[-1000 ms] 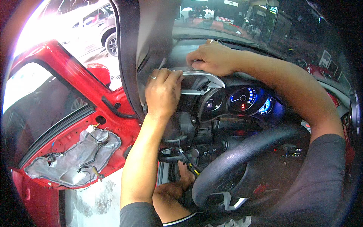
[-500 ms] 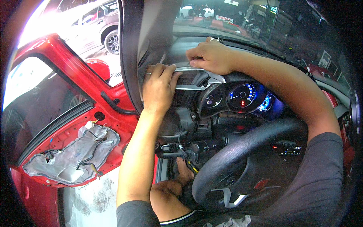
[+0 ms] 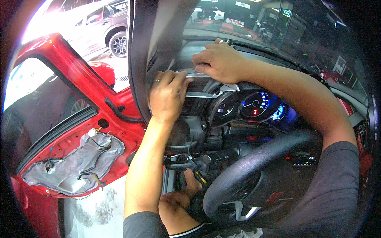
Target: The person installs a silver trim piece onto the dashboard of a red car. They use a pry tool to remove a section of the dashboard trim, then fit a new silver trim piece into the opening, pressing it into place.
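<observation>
A black side air vent (image 3: pixel 194 85) with silver trim sits at the left end of the dashboard. My left hand (image 3: pixel 168 97) wraps its fingers over the vent's upper left corner, gripping the trim. Across the top edge lies my right hand (image 3: pixel 222 61), its fingers bent and closed on the silver trim, with a ringed finger reaching onto the dashboard top. The fingertips of both hands are partly hidden. At the vent's right side, a silver trim end (image 3: pixel 230 89) sticks out beside the lit instrument cluster (image 3: pixel 254 105).
The steering wheel (image 3: pixel 222 174) stands below my right arm. Under the vent, the lower dash is opened up, with loose wires (image 3: pixel 196 168) hanging by the column stalk (image 3: pixel 222 156). To the left, the red door (image 3: pixel 119 135) is swung out, its inner panel off. A windshield pillar (image 3: pixel 139 51) rises beside my left hand.
My left hand has shifted slightly right along the trim. My right hand has slid slightly left and its fingers now cover more of the upper edge.
</observation>
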`<state>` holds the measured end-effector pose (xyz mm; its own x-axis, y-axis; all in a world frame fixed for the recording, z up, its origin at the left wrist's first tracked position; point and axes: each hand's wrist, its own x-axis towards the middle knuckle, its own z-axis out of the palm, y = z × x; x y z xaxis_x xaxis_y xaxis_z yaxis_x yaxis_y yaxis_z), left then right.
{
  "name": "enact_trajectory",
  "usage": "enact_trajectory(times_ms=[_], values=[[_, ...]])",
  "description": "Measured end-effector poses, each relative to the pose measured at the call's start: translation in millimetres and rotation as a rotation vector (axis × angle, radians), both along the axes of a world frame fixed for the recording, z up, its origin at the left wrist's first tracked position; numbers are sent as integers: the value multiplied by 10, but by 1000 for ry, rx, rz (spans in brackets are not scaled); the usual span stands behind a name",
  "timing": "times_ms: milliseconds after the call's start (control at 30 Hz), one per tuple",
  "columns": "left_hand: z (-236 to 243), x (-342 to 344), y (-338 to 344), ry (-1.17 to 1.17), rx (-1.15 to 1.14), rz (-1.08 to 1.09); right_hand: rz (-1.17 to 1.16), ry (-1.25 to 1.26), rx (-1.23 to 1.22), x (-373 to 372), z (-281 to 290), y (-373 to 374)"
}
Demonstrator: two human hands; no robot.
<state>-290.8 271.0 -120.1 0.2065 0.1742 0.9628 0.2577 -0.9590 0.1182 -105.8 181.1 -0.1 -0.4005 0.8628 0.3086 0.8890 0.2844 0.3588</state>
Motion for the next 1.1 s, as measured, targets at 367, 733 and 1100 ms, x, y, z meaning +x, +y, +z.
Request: enact_trajectory(times_ms=[367,733,1100], values=[[-4,24,-14,-12,19,15,75,206,-206,49,-56,285],[-60,-163,-178,16,46,71,92,196,-332,-86,21,166],[62,-467,-450,125,70,250,50,171,-92,8,460,-415]])
